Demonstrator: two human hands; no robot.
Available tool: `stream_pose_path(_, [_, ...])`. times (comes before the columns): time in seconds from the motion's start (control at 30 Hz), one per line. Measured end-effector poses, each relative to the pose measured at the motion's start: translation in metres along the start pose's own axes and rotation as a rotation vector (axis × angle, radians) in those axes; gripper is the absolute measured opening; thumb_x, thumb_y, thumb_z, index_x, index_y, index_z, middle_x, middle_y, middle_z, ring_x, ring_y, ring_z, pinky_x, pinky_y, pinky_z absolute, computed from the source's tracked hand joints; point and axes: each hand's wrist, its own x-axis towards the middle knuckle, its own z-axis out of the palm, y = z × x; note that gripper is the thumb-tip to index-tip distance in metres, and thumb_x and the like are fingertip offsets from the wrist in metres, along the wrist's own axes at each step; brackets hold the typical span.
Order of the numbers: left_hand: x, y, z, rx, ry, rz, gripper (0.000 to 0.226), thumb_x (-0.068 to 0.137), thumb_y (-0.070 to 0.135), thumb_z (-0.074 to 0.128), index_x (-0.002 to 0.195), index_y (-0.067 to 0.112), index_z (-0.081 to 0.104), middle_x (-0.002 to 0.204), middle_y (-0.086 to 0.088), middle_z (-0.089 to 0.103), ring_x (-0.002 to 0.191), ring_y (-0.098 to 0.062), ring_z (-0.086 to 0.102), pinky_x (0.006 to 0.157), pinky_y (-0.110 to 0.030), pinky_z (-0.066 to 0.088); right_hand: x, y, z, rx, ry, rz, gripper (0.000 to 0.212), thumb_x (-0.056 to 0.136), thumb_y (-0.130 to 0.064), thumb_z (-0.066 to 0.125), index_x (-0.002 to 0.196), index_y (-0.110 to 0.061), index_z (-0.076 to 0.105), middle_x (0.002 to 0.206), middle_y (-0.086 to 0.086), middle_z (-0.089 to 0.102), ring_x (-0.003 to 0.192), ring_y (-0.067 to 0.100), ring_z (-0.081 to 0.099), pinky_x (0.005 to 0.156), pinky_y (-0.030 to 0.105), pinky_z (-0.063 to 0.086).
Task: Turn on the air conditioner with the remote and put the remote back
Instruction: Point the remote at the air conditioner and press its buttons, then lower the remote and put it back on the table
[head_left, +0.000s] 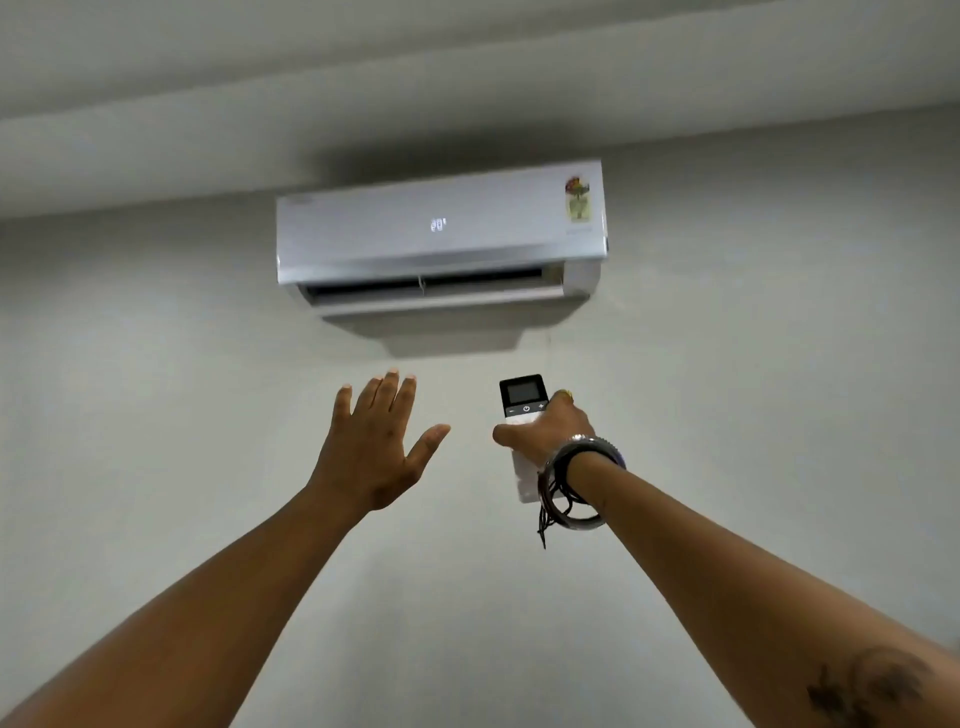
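The right hand (543, 428) has its fingers wrapped round a slim white remote with a small dark screen (522, 397), pointing it up at the white wall-mounted air conditioner (441, 234), whose lit digits are too blurred to read. The left hand (371, 441) is raised beside it, fingers spread wide, empty.

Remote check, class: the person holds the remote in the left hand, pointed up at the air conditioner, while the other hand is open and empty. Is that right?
Not quite. In the head view the remote is in the right hand, pointed up at the air conditioner; the left hand is the open, empty one.
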Motion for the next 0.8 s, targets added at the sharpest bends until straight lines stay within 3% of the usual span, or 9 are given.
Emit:
stream_pose_path(0.17, [-0.065,0.024,0.066,-0.107,-0.142,-0.017,0.080,0.094,0.064,0.021,0.151,0.008,0.021,0.160,-0.015,0.024,0.146,-0.029,0.021,0.118,-0.054,0.010,-0.018,0.085,0.031,-0.232,0.045,0.046,0.067,0.057,-0.045,0.070,0.113,-0.016,0.049,0.100,0.001,0.050,0.091,0.026,0.055,0.064,0.028,0.039])
stream_pose_path(0.27, [-0.135,0.049,0.118,-0.181,-0.273,-0.020,0.078,0.096,0.061,0.026,0.148,0.004,0.027,0.155,-0.019,0.032,0.142,-0.032,0.029,0.115,-0.056,0.015,-0.051,0.163,0.063,-0.304,0.011,0.165,0.061,0.058,-0.042,0.069,0.111,-0.017,0.049,0.096,-0.002,0.050,0.085,0.025,0.054,0.061,0.028,0.038])
stream_pose_path(0.47, [-0.319,0.106,0.207,-0.347,-0.664,-0.107,0.090,0.088,0.069,0.018,0.146,0.002,0.034,0.151,-0.022,0.039,0.140,-0.036,0.035,0.113,-0.059,0.020,-0.174,0.339,0.121,-0.407,-0.086,0.432,0.063,0.066,-0.040,0.070,0.116,-0.012,0.046,0.107,0.009,0.065,0.099,0.034,0.065,0.078,0.037,0.053])
stream_pose_path(0.57, [-0.417,0.129,0.234,-0.385,-0.900,-0.122,0.102,0.082,0.077,0.003,0.148,0.004,0.031,0.154,-0.020,0.036,0.142,-0.034,0.032,0.115,-0.057,0.016,-0.254,0.417,0.144,-0.442,-0.182,0.660,0.058,0.066,-0.036,0.068,0.112,-0.012,0.040,0.086,0.003,0.066,0.076,0.027,0.066,0.063,0.031,0.053])
stream_pose_path(0.63, [-0.471,0.140,0.244,-0.383,-1.002,-0.136,0.098,0.084,0.074,0.006,0.148,0.005,0.032,0.154,-0.018,0.037,0.143,-0.031,0.031,0.116,-0.057,0.016,-0.306,0.457,0.156,-0.456,-0.251,0.826,0.056,0.064,-0.032,0.068,0.110,-0.012,0.041,0.068,-0.005,0.057,0.056,0.014,0.055,0.050,0.025,0.042])
stream_pose_path(0.8, [-0.574,0.169,0.261,-0.359,-1.145,-0.120,0.084,0.090,0.066,0.016,0.145,0.006,0.036,0.146,-0.018,0.047,0.135,-0.034,0.041,0.112,-0.057,0.025,-0.402,0.541,0.186,-0.528,-0.390,1.066,0.059,0.062,-0.037,0.071,0.105,-0.012,0.039,0.066,-0.005,0.050,0.051,0.012,0.047,0.046,0.023,0.033])
